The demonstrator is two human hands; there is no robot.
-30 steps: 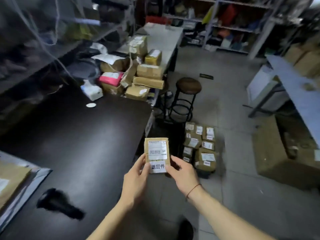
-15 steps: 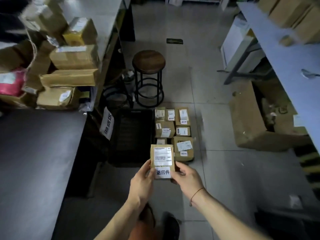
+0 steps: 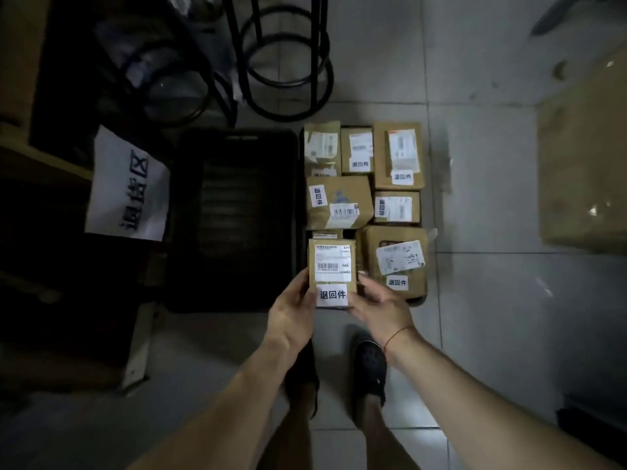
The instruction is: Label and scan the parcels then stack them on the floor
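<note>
Left hand (image 3: 291,313) and right hand (image 3: 380,310) each grip a near side of the labelled parcel (image 3: 331,266), equally close, its long axis pointing straight away from them, held label-up over the near-left slot of the stacked parcels (image 3: 339,201) on the floor (image 3: 492,300), directly ahead and below.

Small brown cardboard parcel (image 3: 331,262) nearest, brown parcel stack (image 3: 397,208) on grey tiled floor (image 3: 492,300) behind it, black plastic crate (image 3: 237,215) left, black metal stool (image 3: 288,62) beyond.
</note>
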